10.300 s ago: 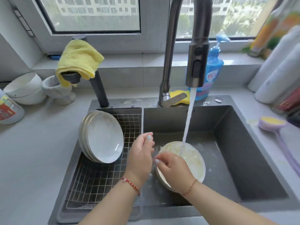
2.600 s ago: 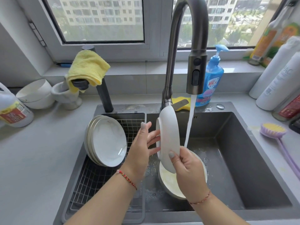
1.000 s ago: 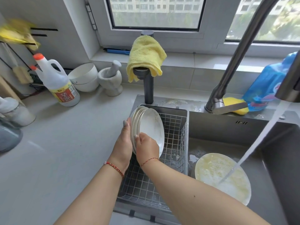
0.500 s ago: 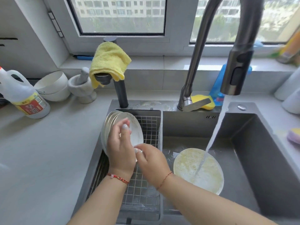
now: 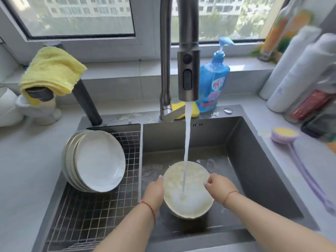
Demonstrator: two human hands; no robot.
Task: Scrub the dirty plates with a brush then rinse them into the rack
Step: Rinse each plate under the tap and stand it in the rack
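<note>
1. Dark grey steel sink (image 5: 254,160) fills the centre and right of the frame; the basin catches the runoff, so the washing happens there.
2. Wire rack (image 5: 101,211), lower left, sits in the sink's left section so rinsed plates drip into it.
3. Faucet (image 5: 188,51), top centre, spray head pointing down; water stream (image 5: 187,142) falls straight onto the plate below.
4. Clean plates (image 5: 98,160), a stack leaning on edge against the rack's left wall at centre left, tilted, likely so they drain.
5. Dirty plate (image 5: 187,190), lower centre, in the basin under the stream, near edge tipped slightly low; yellowish suds over its upper part, cleared white patch where the water lands. Judged: this is the rinse step and it is not yet racked.
6. Yellow cloth (image 5: 51,71), upper left, draped over a dark spout.
7. Blue soap bottle (image 5: 212,82), upper centre right on the ledge behind the sink.
8. Brush (image 5: 285,135), right edge on the counter, lilac handle running toward lower right; nobody touches it, well apart from both hands.
9. Left hand (image 5: 154,190), lower centre, lies against the plate's left rim, fingers mostly extended along the edge; a full grip is not plainly visible.
10. Right hand (image 5: 218,184), lower centre right, fingers curl and pinch the plate's right rim, steadying it under the water.
</note>
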